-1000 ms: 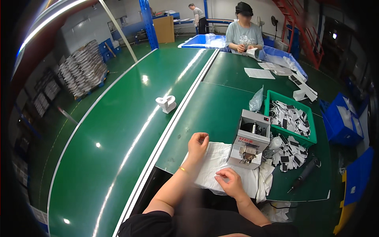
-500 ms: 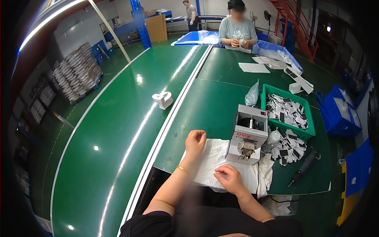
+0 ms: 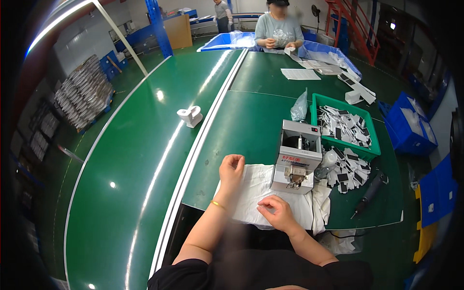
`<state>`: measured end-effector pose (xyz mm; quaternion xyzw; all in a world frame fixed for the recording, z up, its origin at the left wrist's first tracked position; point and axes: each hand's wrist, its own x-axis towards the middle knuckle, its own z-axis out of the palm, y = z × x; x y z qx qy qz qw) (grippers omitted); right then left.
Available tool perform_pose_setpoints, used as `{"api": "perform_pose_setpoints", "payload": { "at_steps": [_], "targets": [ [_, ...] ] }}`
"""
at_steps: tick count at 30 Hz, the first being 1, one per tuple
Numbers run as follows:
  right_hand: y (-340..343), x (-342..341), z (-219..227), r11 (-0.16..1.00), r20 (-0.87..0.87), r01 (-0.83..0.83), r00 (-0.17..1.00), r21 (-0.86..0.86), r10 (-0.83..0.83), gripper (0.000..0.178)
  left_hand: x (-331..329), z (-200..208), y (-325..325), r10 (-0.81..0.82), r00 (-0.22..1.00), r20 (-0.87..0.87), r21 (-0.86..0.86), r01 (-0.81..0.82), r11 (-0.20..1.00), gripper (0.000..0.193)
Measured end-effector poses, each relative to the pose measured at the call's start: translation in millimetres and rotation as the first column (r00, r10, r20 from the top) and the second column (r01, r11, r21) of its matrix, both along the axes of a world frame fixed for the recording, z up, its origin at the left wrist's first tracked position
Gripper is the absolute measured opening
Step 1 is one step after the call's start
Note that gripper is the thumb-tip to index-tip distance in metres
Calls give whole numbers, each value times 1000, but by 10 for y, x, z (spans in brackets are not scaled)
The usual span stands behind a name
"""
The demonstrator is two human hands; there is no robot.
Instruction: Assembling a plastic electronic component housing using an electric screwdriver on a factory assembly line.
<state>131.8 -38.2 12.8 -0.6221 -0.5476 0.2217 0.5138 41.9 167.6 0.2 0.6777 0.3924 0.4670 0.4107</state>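
My left hand (image 3: 231, 170) is raised over the left edge of a white cloth (image 3: 251, 205), its fingers curled in toward the thumb. Lower and to the right, my right hand (image 3: 278, 213) hovers above the same cloth with thumb and forefinger bent together in a pinch. Whatever either hand may hold is too small or hidden to make out. Just beyond my right hand stands a grey benchtop machine (image 3: 296, 157) with a metal fixture (image 3: 296, 176) at its front; neither hand touches it.
Right of the machine lie a heap of small white-and-black pieces (image 3: 349, 171), a green bin (image 3: 374, 153) of similar pieces and a dark power screwdriver (image 3: 371, 194). A white tape dispenser (image 3: 190, 116) sits on the green surface at left. A co-worker (image 3: 279, 30) stands across the table.
The view has shifted slightly, so the scene sits further left and higher. My hands keep nearly the same pose over the cloth. The co-worker's hands have moved apart, one with a white piece.
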Motion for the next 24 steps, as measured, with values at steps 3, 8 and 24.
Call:
{"api": "perform_pose_setpoints", "payload": {
  "at_steps": [3,8,24],
  "targets": [
    [2,-7,12,1000,-12,1,1000,-3,-1,15,-8,-80,51,11,999,52,-27,-9,1000,15],
    [-9,-10,16,1000,-28,8,1000,-10,-8,15,-6,-96,63,8,999,39,-40,-6,999,17],
    [9,2,28,1000,-22,1,1000,-24,-1,15,-24,-84,78,4,1000,20,-8,-3,1000,20]
  ]
}}
